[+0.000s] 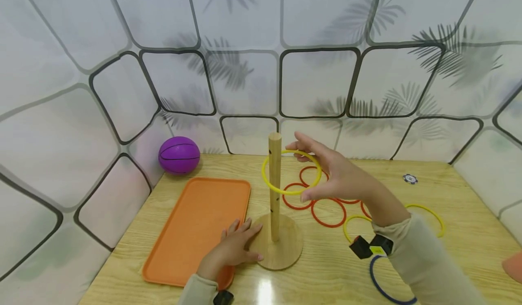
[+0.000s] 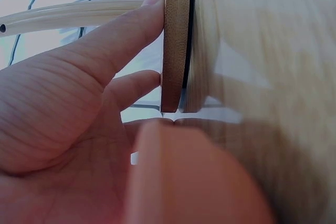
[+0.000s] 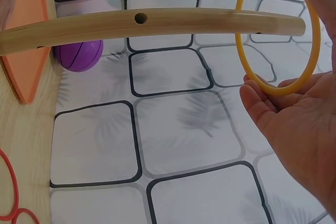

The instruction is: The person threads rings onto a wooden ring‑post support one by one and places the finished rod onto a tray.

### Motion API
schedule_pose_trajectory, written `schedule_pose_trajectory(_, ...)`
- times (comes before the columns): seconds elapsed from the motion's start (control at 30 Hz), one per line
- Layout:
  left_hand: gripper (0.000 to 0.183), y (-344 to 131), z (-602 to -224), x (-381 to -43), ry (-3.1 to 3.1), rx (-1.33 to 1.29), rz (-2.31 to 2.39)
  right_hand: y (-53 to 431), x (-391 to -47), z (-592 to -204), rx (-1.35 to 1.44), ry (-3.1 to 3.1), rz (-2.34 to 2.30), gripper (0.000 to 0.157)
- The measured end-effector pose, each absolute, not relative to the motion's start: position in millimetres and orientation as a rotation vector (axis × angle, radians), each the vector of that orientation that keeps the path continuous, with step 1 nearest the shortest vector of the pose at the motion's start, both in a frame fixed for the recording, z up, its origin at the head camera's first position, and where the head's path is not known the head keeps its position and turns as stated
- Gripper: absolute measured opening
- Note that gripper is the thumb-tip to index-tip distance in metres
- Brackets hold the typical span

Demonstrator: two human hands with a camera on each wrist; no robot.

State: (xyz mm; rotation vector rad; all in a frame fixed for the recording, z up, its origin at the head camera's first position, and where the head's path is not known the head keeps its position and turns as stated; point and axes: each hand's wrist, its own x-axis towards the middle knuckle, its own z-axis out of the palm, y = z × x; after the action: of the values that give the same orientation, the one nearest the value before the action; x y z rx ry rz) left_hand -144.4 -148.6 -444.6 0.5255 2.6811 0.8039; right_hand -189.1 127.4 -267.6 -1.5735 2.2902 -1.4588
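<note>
A wooden post (image 1: 275, 173) stands upright on a round wooden base (image 1: 285, 255); small dark holes show along it. My right hand (image 1: 340, 173) holds a yellow ring (image 1: 319, 178) between thumb and fingers near the top of the post. In the head view, the ring's near side crosses in front of the post and its far side passes behind. In the right wrist view, the ring (image 3: 315, 51) overlaps the post's end, with fingers at its lower rim. My left hand (image 1: 232, 249) rests with extended fingers on the base's left side, thumb (image 2: 131, 30) touching its top.
An orange tray (image 1: 204, 214) lies left of the base, with a purple ball (image 1: 179, 155) behind it. Several red rings (image 1: 329, 226), yellow rings (image 1: 441, 223) and a blue ring (image 1: 377, 281) lie on the right. A chip (image 1: 410, 179) sits farther back.
</note>
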Motion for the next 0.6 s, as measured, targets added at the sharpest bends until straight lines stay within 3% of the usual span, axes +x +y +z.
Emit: schedule_pose_trajectory(0.6, 0.077, -149.6, -446.0, -144.7, 2.681, 0.537, 0.801, 129.8, -186.0, -320.9, -1.571, 2.211, -1.500, 0.103)
